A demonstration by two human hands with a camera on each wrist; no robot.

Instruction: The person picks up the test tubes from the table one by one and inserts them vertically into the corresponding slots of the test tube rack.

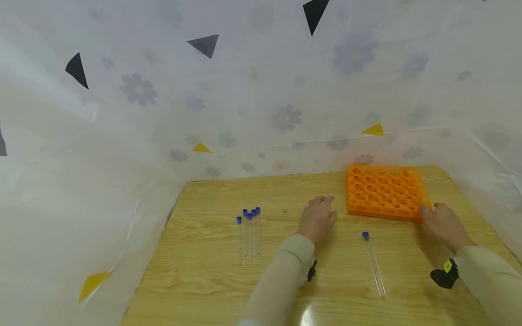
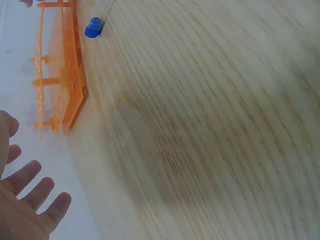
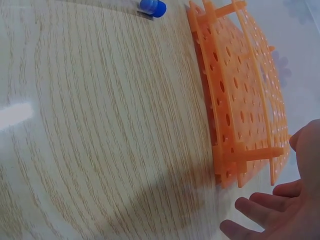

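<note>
The right hand point(image 1: 444, 226) was loose-fingered, its thumb at the near right corner of the orange rack point(image 1: 387, 194); whether it touched, I could not tell. The left hand point(image 1: 317, 219), fingers spread and holding nothing, hung just left of the rack, apart from it. Nearer, between the hands, a single blue-capped tube point(image 1: 374, 266) lay on the wooden table point(image 1: 195, 280). Farther left, well apart from the rack, lay a cluster of capped tubes point(image 1: 249, 237).

Tubes point(image 1: 374, 265): six are counted
Caps point(image 1: 365, 235): six are counted
Rack point(image 1: 385, 192): one is shown
Hands point(image 1: 318, 220): two are seen
Table point(image 1: 195, 280): one
Yellow triangles point(image 1: 374, 130): three are counted
Dark triangles point(image 1: 77, 71): at least four are seen
</note>
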